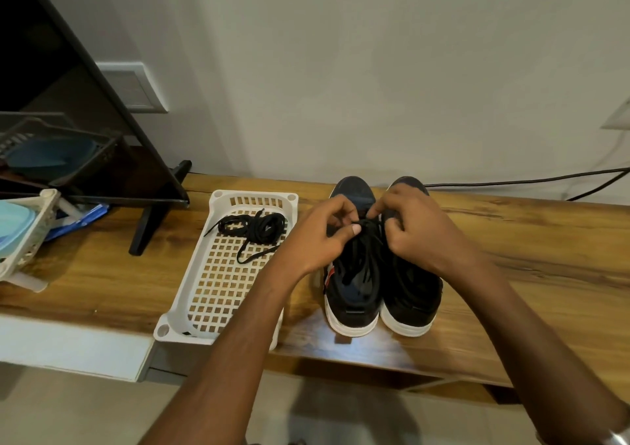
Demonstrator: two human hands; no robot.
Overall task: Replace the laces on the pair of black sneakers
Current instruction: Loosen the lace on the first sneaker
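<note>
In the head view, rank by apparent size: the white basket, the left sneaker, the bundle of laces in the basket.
1. White basket
2. Left sneaker, partly hidden by the hands
3. Bundle of laces, clearly smallest

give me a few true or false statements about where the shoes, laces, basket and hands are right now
1. The pair of black white-soled sneakers stands on the wooden tabletop. True.
2. A bundle of black laces lies in the white perforated plastic basket. True.
3. The basket sits right of the sneakers. False: it is to their left.
4. The left hand rests in the basket. False: it pinches the laces on the left sneaker.
5. The right hand works at those same laces. True.
</note>
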